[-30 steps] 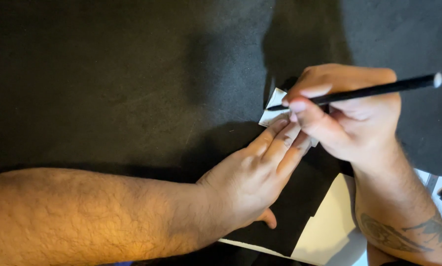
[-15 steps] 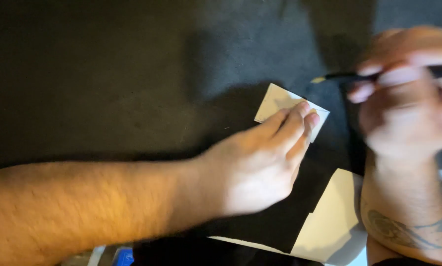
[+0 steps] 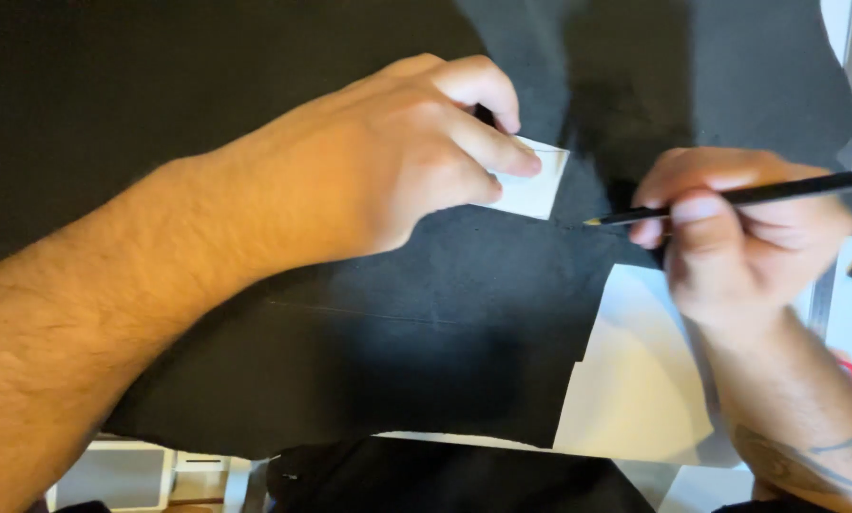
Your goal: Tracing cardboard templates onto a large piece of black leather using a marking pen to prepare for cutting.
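From above the work, looking down over the person's arms, a sheet of black fabric (image 3: 255,142) covers nearly the whole surface, flat and dark, with a cut lower edge that steps down towards the right. The left hand (image 3: 397,157) reaches in from the lower left across the cloth, its fingers curled and pinched down on a small white card (image 3: 538,185) that lies on the fabric a little right of the middle, near the top; the thumb and forefinger cover the card's left part, and only its right corner shows clear. The right hand (image 3: 739,237) comes in from the lower right, its forearm bearing a dark tattoo, and it is closed around a black pencil (image 3: 749,198) held nearly level, the sharpened tip pointing left and hanging just beside the card's lower right corner, close but apart from it. I cannot tell whether the tip touches the cloth. Under the right hand, a pale sheet of paper (image 3: 635,380) lies beside the fabric's cut edge. A thin, faint chalk-like line (image 3: 350,312) runs across the cloth below the left wrist. More dark cloth (image 3: 445,480) bunches at the bottom edge.
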